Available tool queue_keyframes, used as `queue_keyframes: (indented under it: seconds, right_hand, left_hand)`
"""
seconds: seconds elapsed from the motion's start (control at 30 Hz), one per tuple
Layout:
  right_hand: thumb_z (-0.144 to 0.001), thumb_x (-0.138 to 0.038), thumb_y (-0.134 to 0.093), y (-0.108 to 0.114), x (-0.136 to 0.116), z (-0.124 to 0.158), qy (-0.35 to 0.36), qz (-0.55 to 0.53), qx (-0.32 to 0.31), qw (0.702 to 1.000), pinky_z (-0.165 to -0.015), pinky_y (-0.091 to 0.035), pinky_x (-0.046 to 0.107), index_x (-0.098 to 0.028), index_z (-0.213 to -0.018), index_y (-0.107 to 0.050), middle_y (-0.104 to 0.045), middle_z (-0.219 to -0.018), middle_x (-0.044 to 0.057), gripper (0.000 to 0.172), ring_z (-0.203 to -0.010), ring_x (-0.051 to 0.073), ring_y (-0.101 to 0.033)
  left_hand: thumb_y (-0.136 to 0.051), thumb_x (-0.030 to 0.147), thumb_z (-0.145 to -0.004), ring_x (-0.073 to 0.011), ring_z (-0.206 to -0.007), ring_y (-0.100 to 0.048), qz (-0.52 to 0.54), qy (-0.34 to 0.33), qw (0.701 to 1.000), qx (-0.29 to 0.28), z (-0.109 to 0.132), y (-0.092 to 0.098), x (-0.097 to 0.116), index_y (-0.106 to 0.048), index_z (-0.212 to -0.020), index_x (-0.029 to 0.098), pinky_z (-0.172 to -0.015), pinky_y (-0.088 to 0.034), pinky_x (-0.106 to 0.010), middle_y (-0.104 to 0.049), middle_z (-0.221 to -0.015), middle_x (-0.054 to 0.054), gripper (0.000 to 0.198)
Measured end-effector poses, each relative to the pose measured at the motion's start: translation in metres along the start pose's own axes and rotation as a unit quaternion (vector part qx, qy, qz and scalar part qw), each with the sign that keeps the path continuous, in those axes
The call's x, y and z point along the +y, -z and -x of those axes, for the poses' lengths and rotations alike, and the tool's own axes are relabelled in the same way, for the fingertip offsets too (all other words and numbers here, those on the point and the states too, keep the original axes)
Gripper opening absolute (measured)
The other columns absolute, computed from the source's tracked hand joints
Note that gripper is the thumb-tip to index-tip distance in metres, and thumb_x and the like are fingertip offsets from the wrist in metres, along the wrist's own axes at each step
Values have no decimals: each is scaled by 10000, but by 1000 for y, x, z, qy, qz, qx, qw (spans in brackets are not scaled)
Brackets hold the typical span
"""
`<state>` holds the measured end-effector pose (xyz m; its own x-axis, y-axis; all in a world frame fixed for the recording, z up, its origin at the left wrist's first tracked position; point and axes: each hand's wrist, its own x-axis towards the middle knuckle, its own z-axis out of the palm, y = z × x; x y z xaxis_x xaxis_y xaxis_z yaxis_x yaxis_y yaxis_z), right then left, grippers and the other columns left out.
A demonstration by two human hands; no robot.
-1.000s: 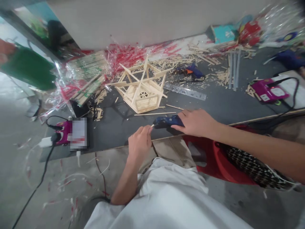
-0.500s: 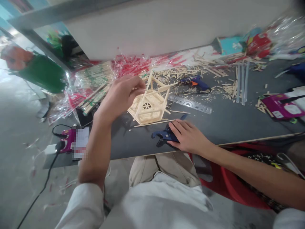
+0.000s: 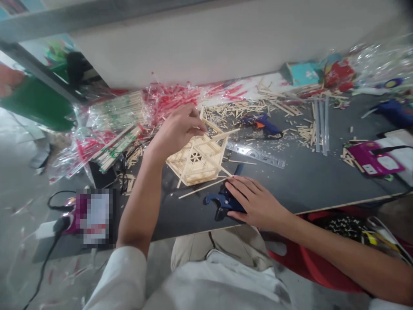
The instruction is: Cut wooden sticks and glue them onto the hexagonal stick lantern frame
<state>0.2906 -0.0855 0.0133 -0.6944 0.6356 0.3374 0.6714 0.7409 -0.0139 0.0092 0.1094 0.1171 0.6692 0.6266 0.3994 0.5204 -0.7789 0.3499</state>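
Observation:
A small house model of pale wooden sticks (image 3: 196,159) stands on the dark tabletop (image 3: 306,181). My left hand (image 3: 179,129) is raised over its upper left side, fingers pinched at one of its sticks. My right hand (image 3: 254,200) lies on the table just right of the model's near corner, fingers resting over blue cutting pliers (image 3: 222,202). A long loose stick (image 3: 201,188) lies between the model and the pliers.
A metal ruler (image 3: 258,156) and a blue glue gun (image 3: 263,124) lie behind the model. Stick offcuts and glue rods (image 3: 319,125) litter the back. Plastic-wrapped stick packs (image 3: 119,116) sit left, a purple box (image 3: 371,158) right, a power strip (image 3: 74,213) near left.
My left hand has risen from the table's near edge to the model's top. My right hand stayed on the pliers. The camera view shifted slightly.

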Motion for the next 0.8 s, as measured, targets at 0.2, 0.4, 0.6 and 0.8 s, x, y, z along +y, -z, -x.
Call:
queue_keyframes:
  seconds: [0.2, 0.4, 0.6, 0.8]
  right_hand:
    - [-1024, -187, -734, 42, 18, -28, -17, -79, 160, 984, -932, -676, 431, -190, -1119, -792, -850, -1019, 100, 112, -1017, 266, -797]
    - [-1046, -175, -673, 82, 62, -106, -91, -90, 259, 957, -943, -639, 449, -294, -1092, -796, -844, -1071, 66, 177, -1027, 278, -798]
    - [-1032, -169, -645, 75, 96, -167, -129, -192, 169, 958, -854, -619, 430, -252, -957, -780, -827, -980, 58, 175, -906, 254, -776]
    - [-995, -185, -668, 67, 109, -174, -172, -210, 111, 956, -850, -625, 427, -249, -945, -794, -831, -952, 45, 150, -880, 251, -768]
  left_hand:
    - [-688, 190, -1043, -283, -1226, -650, 15, -47, 999, -1, 0, -8, -8, -857, -955, 261, -1072, -540, -515, -710, -1284, -76, 203]
    - [-659, 211, -1058, -279, -1202, -655, 0, -58, 998, -38, -5, -11, -5, -856, -956, 267, -1072, -524, -520, -747, -1273, -73, 229]
    - [-616, 196, -1058, -288, -1225, -650, -19, -56, 998, -36, -4, -12, -2, -848, -954, 266, -1062, -531, -513, -739, -1263, -73, 264]
    - [-631, 172, -1044, -296, -1257, -655, -43, -67, 996, -31, -4, -13, 3, -824, -935, 256, -1058, -535, -508, -753, -1269, -69, 236]
